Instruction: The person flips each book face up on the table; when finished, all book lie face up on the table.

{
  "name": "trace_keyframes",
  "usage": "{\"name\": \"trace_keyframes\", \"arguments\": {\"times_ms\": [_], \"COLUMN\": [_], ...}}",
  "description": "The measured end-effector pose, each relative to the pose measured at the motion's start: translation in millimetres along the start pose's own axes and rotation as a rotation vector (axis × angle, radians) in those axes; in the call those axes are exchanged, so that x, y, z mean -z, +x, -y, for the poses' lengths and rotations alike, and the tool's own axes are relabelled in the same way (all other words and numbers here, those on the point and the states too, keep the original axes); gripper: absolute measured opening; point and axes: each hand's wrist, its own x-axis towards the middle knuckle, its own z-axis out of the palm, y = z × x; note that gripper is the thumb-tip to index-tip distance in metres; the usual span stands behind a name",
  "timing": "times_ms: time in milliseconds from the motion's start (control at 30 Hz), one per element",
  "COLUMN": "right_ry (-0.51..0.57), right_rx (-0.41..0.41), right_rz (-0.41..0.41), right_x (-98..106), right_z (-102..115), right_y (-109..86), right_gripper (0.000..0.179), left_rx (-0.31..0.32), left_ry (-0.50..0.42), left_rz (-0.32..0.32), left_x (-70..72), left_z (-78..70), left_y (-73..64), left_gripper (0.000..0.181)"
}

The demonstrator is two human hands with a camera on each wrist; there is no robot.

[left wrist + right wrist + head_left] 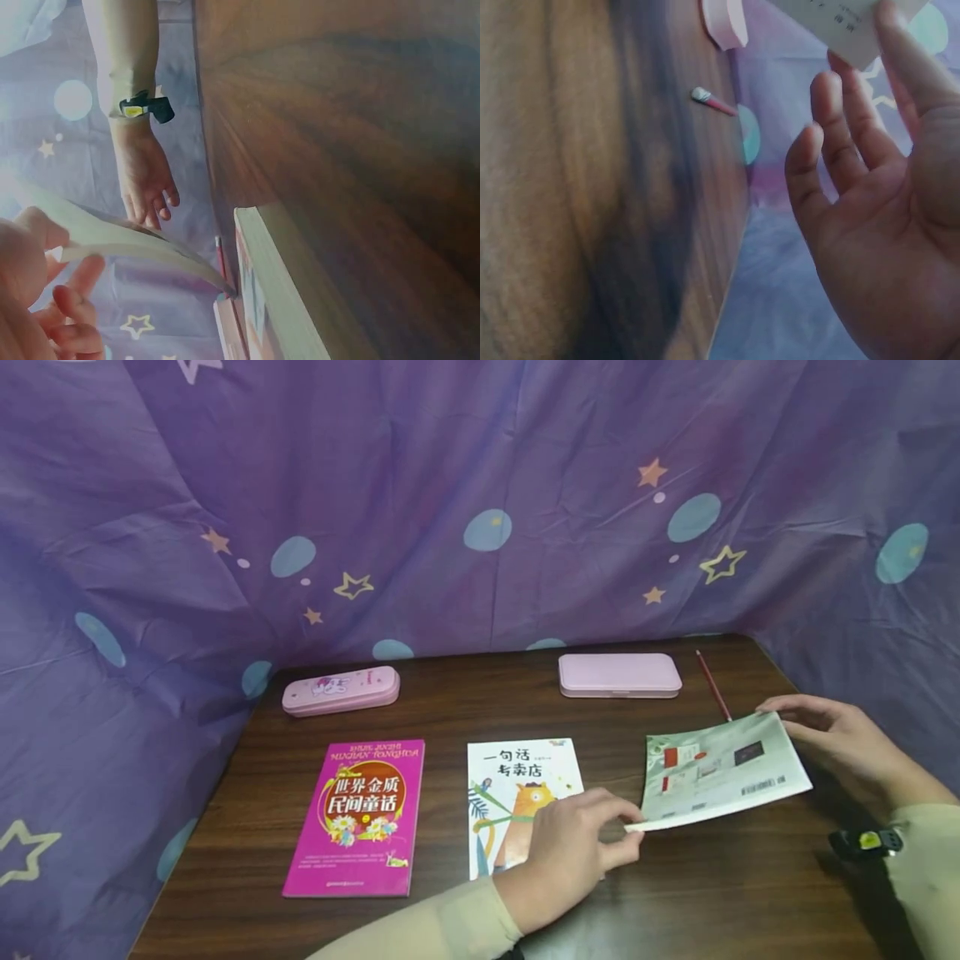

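Note:
A thin paperback book [716, 772], its pale green back cover with a barcode facing up, is held raised and tilted above the table. My left hand [558, 856] pinches its near left corner between thumb and fingers. At the far right corner, my right hand [851, 739] pinches the edge; in the right wrist view the thumb lies over the page corner [832, 22] and other fingers spread away from it. Beneath my left hand lies a white picture book [491, 760] with an orange animal, partly covered by that hand.
On the left lies a magenta storybook [360, 852]. Toward the back are a pink pencil case with a rabbit [341, 691] and a plain pink pencil case [619, 675]. A red pencil [712, 685] lies right of it. Purple cloth [450, 485] hangs behind the wooden table [247, 793].

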Motion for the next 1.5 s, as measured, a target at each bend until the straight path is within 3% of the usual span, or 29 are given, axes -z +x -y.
{"name": "trace_keyframes", "arguments": {"times_ms": [167,400,600,800,933,1067,1300,1500], "right_ry": [0.173,-0.309,-0.297,-0.291,-0.377,-0.502,-0.558,-0.567], "right_rx": [-0.016,0.050,0.003,-0.002,-0.057,-0.098,-0.075,-0.051], "right_rz": [0.010,-0.107,-0.153,-0.205,-0.223,-0.179,-0.084,-0.009], "right_x": [2,4,4,0,-1,-4,-1,1], "right_z": [5,17,21,26,31,32,16,-3], "right_y": [0.3,1.8,1.4,2.1,0.9,1.5,-4.8,-12.5], "right_gripper": [0.030,0.027,0.026,0.022,0.022,0.029,0.030,0.024], "left_rx": [-0.013,-0.035,-0.050,-0.051,-0.028,0.055,0.212,0.295], "left_ry": [-0.047,-0.077,-0.096,-0.113,-0.104,-0.110,-0.086,-0.036], "left_rz": [-0.060,-0.166,-0.253,-0.268,-0.243,-0.181,-0.010,0.164], "left_x": [2.8,5.9,12.5,16.0,15.1,10.3,-1.6,-8.0], "left_z": [-0.2,3.0,4.6,4.7,5.3,7.3,10.0,7.7], "left_y": [3.0,10.0,20.7,24.8,25.3,23.3,17.2,13.9], "left_gripper": [0.015,0.017,0.020,0.023,0.022,0.021,0.022,0.019]}}
